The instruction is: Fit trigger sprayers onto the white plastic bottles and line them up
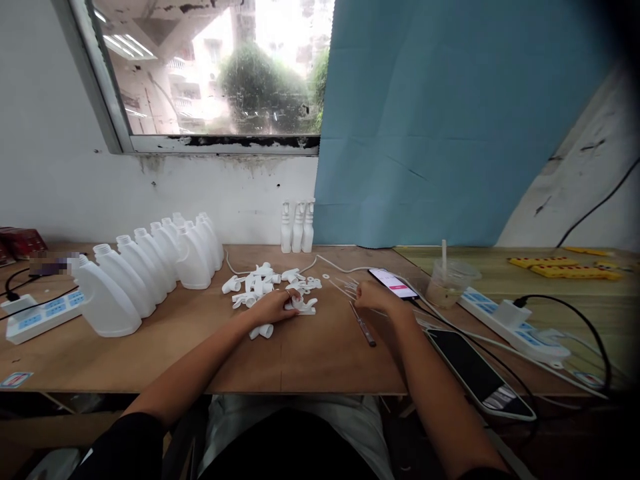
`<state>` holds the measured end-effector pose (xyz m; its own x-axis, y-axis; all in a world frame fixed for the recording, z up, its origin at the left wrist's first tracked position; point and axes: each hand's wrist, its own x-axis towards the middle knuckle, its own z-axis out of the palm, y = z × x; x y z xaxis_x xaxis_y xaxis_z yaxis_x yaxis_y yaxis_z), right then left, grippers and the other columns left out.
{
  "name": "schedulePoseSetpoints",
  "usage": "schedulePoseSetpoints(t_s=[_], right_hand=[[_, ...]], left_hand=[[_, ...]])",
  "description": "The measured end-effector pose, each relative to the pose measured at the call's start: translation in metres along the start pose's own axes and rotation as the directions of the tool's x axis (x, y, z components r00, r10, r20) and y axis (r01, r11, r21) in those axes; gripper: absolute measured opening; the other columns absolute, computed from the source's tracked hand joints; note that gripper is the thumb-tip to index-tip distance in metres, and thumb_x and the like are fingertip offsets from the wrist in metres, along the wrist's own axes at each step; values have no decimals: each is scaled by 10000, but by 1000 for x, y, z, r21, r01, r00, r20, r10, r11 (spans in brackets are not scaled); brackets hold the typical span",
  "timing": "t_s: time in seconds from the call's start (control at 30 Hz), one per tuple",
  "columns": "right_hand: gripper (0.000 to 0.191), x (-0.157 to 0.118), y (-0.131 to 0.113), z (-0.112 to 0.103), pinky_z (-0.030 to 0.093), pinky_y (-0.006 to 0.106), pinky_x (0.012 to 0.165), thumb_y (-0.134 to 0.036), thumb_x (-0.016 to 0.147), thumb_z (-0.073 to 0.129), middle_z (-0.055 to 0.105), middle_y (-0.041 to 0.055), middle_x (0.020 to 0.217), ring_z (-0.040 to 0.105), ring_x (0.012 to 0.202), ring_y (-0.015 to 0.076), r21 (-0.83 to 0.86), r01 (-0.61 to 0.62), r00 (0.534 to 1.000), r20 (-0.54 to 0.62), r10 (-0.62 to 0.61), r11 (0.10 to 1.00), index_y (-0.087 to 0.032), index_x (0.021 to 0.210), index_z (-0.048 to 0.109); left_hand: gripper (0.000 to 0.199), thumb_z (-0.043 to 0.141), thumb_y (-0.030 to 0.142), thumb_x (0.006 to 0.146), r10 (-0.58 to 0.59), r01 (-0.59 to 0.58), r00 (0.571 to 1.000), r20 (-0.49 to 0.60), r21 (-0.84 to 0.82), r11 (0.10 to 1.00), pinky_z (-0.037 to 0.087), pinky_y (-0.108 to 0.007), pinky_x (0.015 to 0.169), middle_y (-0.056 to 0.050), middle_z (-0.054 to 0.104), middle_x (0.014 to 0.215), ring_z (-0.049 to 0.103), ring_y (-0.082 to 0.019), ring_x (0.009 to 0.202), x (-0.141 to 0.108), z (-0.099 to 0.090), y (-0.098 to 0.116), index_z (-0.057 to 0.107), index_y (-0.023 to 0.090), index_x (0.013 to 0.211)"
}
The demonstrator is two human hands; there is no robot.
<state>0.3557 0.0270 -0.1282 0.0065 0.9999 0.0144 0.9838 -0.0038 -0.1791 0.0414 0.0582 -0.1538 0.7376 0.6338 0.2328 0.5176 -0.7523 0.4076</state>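
Observation:
My left hand [275,307] is closed around a white trigger sprayer head [306,308], low over the table. Beside it lies a loose pile of white sprayer parts [257,283], with flat white rings [314,283] at its right edge. One more white part [261,331] rests below my left wrist. My right hand [373,297] is closed at a bunch of thin white tubes [345,288]; its fingertips are too small to show what they pinch. A slim screwdriver-like tool [364,327] lies just below that hand.
Rows of white bottles [113,300] stand at left, near a power strip [47,313]. Three spray bottles [298,230] stand by the wall. To the right are a lit phone [393,283], a plastic cup [445,283], a second power strip [515,327], a dark phone [480,373] and cables.

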Motion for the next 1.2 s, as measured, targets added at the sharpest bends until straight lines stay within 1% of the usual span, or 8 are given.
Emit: schedulePoseSetpoints(t_s=[0.17, 0.23, 0.3, 0.4, 0.47, 0.53, 0.7, 1.2], right_hand=[[61, -6, -5, -14, 330, 256, 521, -234, 684, 556, 660, 48, 658, 568, 592, 163, 65, 31, 974, -224, -15, 997, -190, 642, 558], [58, -4, -12, -18, 346, 245, 505, -254, 731, 513, 634, 14, 648, 544, 531, 137, 272, 128, 923, -385, -14, 954, -209, 701, 491], [97, -1, -26, -19, 365, 234, 456, -281, 762, 506, 617, -25, 636, 534, 448, 122, 589, 322, 862, -507, 28, 742, -234, 767, 422], [222, 1, -54, -17, 429, 241, 414, -358, 787, 560, 643, -47, 687, 598, 441, 144, 822, 510, 842, -537, 48, 252, -263, 843, 367], [257, 0, -73, -13, 486, 260, 438, -383, 795, 599, 663, -45, 722, 636, 479, 151, 840, 538, 842, -539, -8, 76, -266, 866, 382], [270, -1, -87, -8, 514, 265, 458, -393, 801, 626, 673, -42, 739, 658, 507, 151, 846, 533, 844, -532, -67, -8, -263, 877, 402], [277, -4, -99, 1, 532, 260, 492, -392, 818, 647, 687, -35, 777, 691, 574, 157, 868, 494, 858, -497, -130, -58, -259, 882, 413], [255, -6, -104, 4, 548, 265, 517, -409, 860, 602, 676, -42, 813, 693, 588, 147, 850, 527, 838, -521, -160, -5, -267, 903, 394]], left_hand=[[511, 627, 367, 826, -23, 23, 1000, 4, -27, 999, 365, -256, 622, 4, 598, 811, 575, -190, 740, -1, 2, 2, 438, 226, 1279], [609, 643, 371, 815, -28, 29, 1000, 6, -34, 999, 378, -259, 641, -2, 609, 833, 586, -199, 763, 0, 4, 3, 384, 228, 1348], [567, 653, 376, 812, -12, 13, 1000, 4, -16, 1000, 385, -263, 665, -12, 616, 853, 588, -202, 784, 0, 5, 2, 442, 227, 1318], [473, 650, 396, 818, 16, -16, 1000, 6, 1, 1000, 376, -263, 656, -16, 619, 844, 578, -196, 762, 1, 6, 1, 529, 219, 1240], [487, 655, 407, 815, 18, -18, 1000, 0, -2, 1000, 372, -262, 648, -17, 621, 846, 573, -192, 749, 2, 6, 1, 532, 217, 1246], [505, 663, 412, 809, 10, -10, 1000, -9, -2, 1000, 374, -261, 656, -25, 625, 866, 576, -196, 763, 2, 5, 1, 533, 212, 1254], [450, 673, 367, 809, 40, -40, 999, -9, -25, 999, 382, -256, 696, -31, 643, 914, 585, -194, 806, 2, 4, 1, 561, 201, 1212], [474, 682, 361, 813, 38, -38, 999, -9, -21, 999, 382, -245, 667, -26, 650, 918, 584, -180, 774, 2, 6, 1, 550, 198, 1238]])
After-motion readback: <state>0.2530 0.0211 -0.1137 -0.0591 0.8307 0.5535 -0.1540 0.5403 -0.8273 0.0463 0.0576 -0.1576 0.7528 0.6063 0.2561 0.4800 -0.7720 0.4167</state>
